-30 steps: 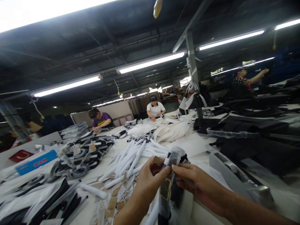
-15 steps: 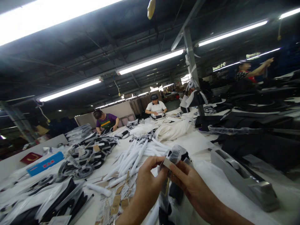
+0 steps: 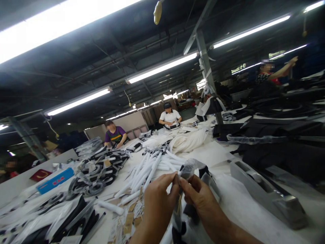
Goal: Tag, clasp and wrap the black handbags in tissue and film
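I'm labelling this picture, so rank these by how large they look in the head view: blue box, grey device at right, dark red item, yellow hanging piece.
Grey device, though nearness enlarges it
Blue box
Dark red item and yellow hanging piece: too alike to rank

blue box [image 3: 47, 186] on the table [image 3: 138, 162], red letters [image 3: 58, 180] reading "KAK"

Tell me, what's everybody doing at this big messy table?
The left hand and right hand pinch a plastic-wrapped bundle together. White tubes and brown tags lie nearby. Across the table, a person in white and a person in purple have their hands low, over small things too blurry to name.
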`<state>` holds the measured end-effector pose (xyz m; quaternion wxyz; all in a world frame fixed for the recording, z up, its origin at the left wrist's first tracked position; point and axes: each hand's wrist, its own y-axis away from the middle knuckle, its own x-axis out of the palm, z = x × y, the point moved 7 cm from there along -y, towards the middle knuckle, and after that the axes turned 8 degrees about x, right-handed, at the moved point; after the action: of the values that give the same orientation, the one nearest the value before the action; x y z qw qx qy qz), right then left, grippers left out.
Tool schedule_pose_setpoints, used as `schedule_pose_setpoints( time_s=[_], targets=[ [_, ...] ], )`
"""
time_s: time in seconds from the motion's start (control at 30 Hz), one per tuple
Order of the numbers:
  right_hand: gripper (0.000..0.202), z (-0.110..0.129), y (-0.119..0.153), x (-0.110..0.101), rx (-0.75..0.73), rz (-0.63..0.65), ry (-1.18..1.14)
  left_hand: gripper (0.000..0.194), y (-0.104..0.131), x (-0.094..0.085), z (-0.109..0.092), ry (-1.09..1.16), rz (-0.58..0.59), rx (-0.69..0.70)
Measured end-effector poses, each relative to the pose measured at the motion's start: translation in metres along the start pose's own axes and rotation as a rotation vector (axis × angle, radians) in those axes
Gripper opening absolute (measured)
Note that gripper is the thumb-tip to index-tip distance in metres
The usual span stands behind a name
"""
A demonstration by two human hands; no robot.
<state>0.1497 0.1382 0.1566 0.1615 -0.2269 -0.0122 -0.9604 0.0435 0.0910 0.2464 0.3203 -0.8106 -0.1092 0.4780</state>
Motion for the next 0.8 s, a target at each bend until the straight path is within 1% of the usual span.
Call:
schedule_pose_setpoints(
  time_s=[0.07, 0.13, 0.23, 0.37, 0.5, 0.6, 0.7, 0.77, 0.8],
  targets=[
    [0.036, -0.001, 0.001, 0.003, 0.006, 0.028, -0.058, 0.023, 0.002, -0.003, -0.003, -0.161, -0.047, 0.052],
    [0.034, 0.000, 0.002, 0.008, 0.014, 0.094, -0.121, 0.024, 0.004, -0.005, -0.007, -0.270, -0.090, 0.098],
    [0.031, 0.003, 0.004, 0.013, 0.021, 0.183, -0.169, 0.027, 0.009, -0.003, -0.013, -0.383, -0.089, 0.145],
    [0.030, 0.003, 0.001, 0.009, -0.005, 0.168, -0.174, 0.039, 0.019, 0.008, -0.016, -0.480, -0.093, 0.176],
    [0.031, -0.001, 0.001, 0.005, -0.003, 0.141, -0.157, 0.059, 0.032, 0.028, -0.014, -0.505, -0.064, 0.244],
    [0.033, -0.001, 0.003, 0.003, -0.004, 0.127, -0.099, 0.070, 0.041, 0.039, -0.011, -0.490, -0.046, 0.261],
    [0.035, 0.005, 0.005, -0.001, -0.017, 0.126, -0.025, 0.073, 0.045, 0.038, -0.009, -0.423, -0.013, 0.244],
    [0.038, 0.012, 0.006, -0.004, -0.016, 0.130, 0.011, 0.069, 0.042, 0.030, -0.009, -0.301, 0.043, 0.224],
    [0.039, 0.016, 0.007, -0.006, -0.012, 0.135, 0.023, 0.065, 0.039, 0.024, -0.009, -0.208, 0.081, 0.192]
  ],
)
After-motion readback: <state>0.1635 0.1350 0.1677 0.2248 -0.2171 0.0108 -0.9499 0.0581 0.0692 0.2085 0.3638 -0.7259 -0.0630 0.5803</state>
